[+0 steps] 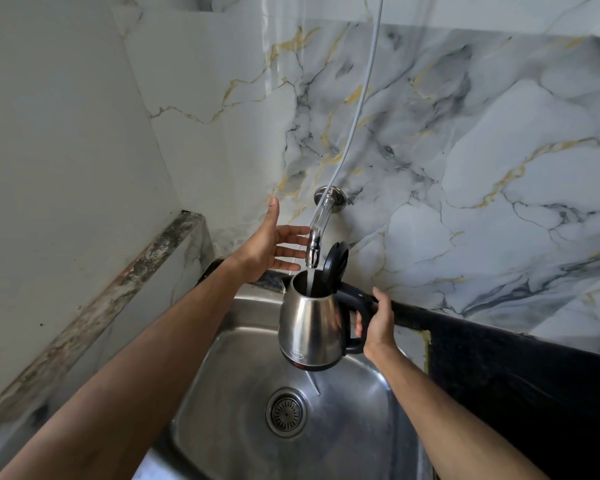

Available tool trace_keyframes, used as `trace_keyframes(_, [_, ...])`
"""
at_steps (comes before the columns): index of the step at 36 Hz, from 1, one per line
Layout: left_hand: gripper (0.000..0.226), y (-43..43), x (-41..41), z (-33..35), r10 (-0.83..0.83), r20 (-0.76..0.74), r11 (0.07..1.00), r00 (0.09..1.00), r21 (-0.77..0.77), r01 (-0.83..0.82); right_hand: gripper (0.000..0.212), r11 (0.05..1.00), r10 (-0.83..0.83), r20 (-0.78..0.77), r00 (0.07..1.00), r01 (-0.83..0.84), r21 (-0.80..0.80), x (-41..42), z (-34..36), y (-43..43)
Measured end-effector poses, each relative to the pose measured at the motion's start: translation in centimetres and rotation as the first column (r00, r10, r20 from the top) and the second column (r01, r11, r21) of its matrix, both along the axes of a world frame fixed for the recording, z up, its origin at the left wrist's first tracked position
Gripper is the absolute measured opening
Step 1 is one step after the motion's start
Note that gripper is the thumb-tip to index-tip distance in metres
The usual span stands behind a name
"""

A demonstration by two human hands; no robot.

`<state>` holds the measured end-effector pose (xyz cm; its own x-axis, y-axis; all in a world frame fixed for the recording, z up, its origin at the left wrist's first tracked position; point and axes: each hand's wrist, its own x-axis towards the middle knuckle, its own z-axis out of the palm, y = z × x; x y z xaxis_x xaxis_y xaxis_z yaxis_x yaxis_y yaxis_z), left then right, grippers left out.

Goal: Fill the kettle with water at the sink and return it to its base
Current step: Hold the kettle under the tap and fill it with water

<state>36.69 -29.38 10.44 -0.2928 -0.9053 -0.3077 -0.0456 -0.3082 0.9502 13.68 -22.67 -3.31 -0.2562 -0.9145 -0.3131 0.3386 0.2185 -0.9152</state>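
Observation:
A stainless steel kettle with a black handle hangs in the air over the steel sink. Its black lid stands flipped open. My right hand is wrapped around the handle. A chrome tap juts from the marble wall, and a stream of water runs from its spout into the kettle's mouth. My left hand is open with fingers spread, just left of the tap, fingertips close to it or touching it. The kettle's base is not in view.
The sink's round drain strainer lies below the kettle. A black counter runs to the right of the sink. A worn marble ledge lies to the left. A thin white hose hangs down the wall to the tap.

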Motion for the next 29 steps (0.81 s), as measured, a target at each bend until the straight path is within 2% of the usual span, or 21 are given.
trace_keyframes(29, [0.101, 0.24, -0.03, 0.21, -0.025, 0.021, 0.999, 0.999, -0.019, 0.026, 0.056, 0.999, 0.031, 0.02, 0.999, -0.031, -0.011, 0.01, -0.32, -0.06])
